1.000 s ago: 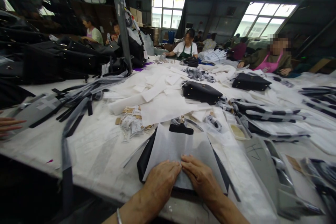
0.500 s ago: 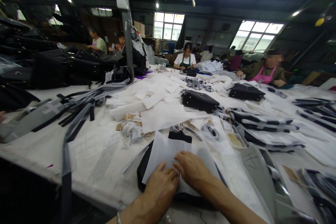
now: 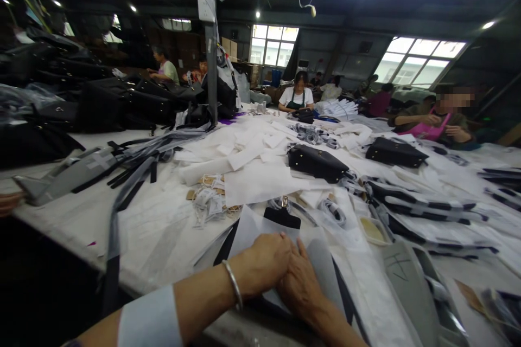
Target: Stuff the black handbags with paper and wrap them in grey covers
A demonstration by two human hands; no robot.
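A black bag lies at the table's front edge, with its black flap and metal clasp pointing away from me. A thin white paper sheet covers much of it. My left hand is over the middle of the paper, its fingers curled; what they hold, if anything, is hidden. Against it rests my right hand, low on the paper, with a finger stretched out and the others partly hidden behind the left hand.
Tags with strings and loose white sheets lie beyond the bag. To the right are a small tray, a grey panel and wrapped straps. Black bags are piled left. Co-workers sit across the table.
My left hand has moved up and right across the paper, curled up, and now meets the right hand. The right hand has shifted slightly down. The view has swung a little left.
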